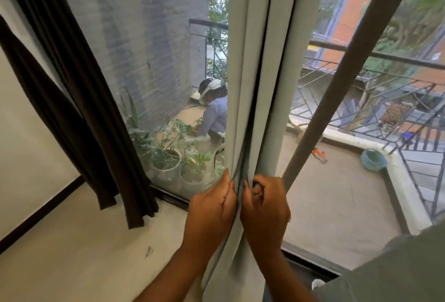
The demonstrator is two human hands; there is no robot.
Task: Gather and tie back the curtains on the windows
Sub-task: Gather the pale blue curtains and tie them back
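Balcony person (pixel 215 111) half behind curtain (pixel 260 61)

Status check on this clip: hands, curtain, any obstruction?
Left hand and right hand both shut on the grey curtain, bunching its folds. No tie on it yet. Dark curtain hangs loose, apart. Nothing in the way.

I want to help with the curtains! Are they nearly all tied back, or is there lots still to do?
Not nearly. Nothing looks tied yet. Right now the left hand and right hand are bunching the pale green curtain together at the middle of the window; no tie or knot shows on it. Left to do: tying this one, then the dark brown curtain, which hangs loose on the left.
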